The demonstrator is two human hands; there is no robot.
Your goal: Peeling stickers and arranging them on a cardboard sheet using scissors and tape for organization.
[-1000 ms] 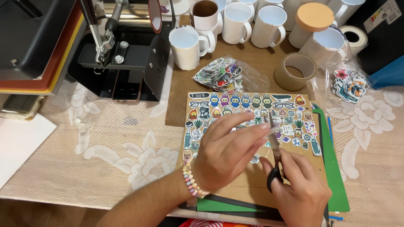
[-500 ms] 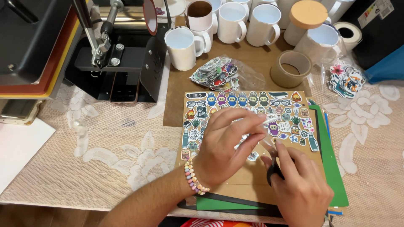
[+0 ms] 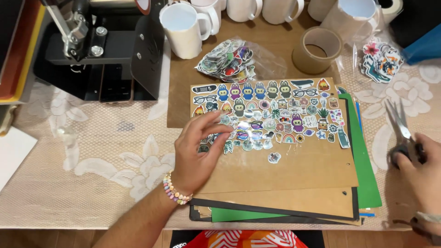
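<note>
My left hand [image 3: 198, 151] rests on the left part of a brown board [image 3: 285, 174], fingers apart, fingertips touching small cut-out stickers [image 3: 271, 115] laid in rows on the board. One loose sticker [image 3: 274, 157] lies below the rows. My right hand [image 3: 420, 172] is off to the right over the lace cloth, gripping a pair of scissors [image 3: 399, 126] by the black handles, the blades pointing up and slightly apart.
Under the board lie green [image 3: 365, 179] and black sheets. Behind it sit a bag of stickers [image 3: 227, 59], a tape roll [image 3: 317, 49], several white mugs [image 3: 183, 30] and a second sticker bag [image 3: 381, 62]. A black press machine [image 3: 101, 50] stands at the back left.
My right hand has pulled the scissors away from the board to the right. My left hand has slid left, uncovering the sticker rows. The view has moved closer.
</note>
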